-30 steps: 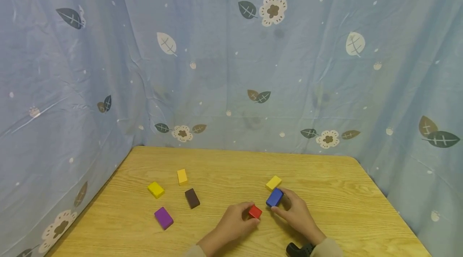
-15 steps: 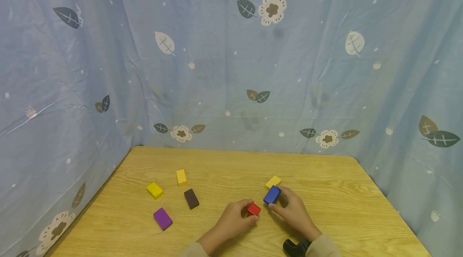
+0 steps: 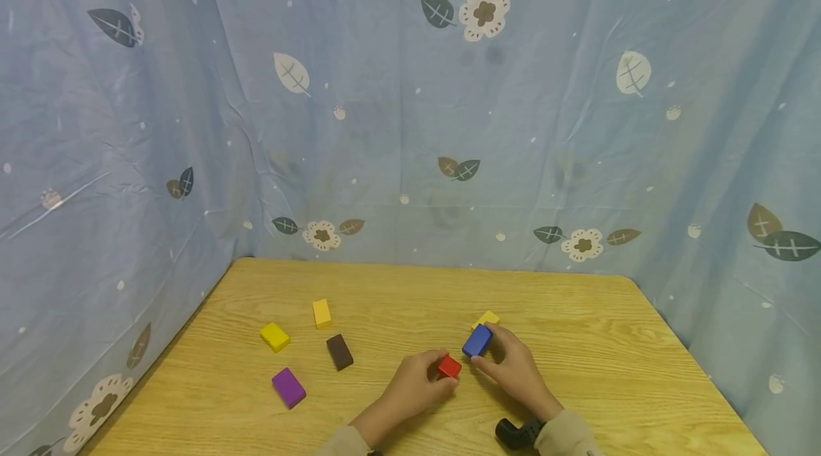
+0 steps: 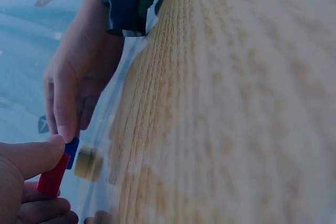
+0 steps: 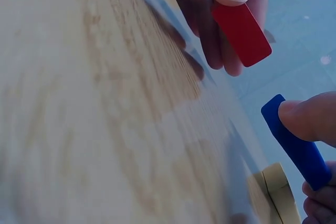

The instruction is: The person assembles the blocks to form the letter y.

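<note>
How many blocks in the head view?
7 visible: red block in left hand, blue block in right hand; purple block, brown block, yellow block and amber block further left; pale yellow block behind blue, possibly hiding another.

Off the head feed I'm taking 12 as the table [image 3: 398, 292]'s far edge; curtain [image 3: 398, 107] stands behind it and along the 9 and 3 sides. Left-held block [image 3: 450, 367] sits at the left hand [image 3: 413, 385]'s 2. Between its 1 and 2, just beside but apart: right-held block [image 3: 477, 340], right hand [image 3: 513, 365] at 4 of that. Loose block [image 3: 490, 316] lies on the table at the right-held one's 1, partly covered. Well off at 9, I see four on the table: from inner block [image 3: 340, 352], far block [image 3: 322, 314] at 11, outer block [image 3: 274, 336] just past 9, near block [image 3: 288, 388] at 8.
</note>
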Motion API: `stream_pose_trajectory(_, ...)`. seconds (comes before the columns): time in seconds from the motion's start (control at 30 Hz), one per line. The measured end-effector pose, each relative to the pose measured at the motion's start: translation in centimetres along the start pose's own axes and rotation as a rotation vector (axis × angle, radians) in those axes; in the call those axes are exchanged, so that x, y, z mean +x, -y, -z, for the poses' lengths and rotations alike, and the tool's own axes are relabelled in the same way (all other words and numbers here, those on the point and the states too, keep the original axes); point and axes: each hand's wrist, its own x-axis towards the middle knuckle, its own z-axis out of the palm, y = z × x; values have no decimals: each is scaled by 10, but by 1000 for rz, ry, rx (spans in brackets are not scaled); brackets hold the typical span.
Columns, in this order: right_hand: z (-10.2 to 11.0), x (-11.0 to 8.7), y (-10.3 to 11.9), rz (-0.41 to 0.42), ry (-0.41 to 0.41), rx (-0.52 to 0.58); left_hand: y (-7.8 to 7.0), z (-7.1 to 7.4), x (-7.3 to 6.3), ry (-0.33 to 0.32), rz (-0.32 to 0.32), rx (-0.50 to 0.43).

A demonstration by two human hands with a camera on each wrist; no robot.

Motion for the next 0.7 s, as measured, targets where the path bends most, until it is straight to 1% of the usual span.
stream_pose_trajectory(0.17, -3, 2, -2, 14, -3, 2, 1, 1, 1, -11, -11, 14)
stream_pose_trajectory(0.33, -5, 5, -4, 22, -11, -2, 0, 1, 4, -21, -7, 17)
stream_pose_trajectory(0.7, -8, 10, -2, 56, -24, -33, 3, -2, 12, -18, 0, 19)
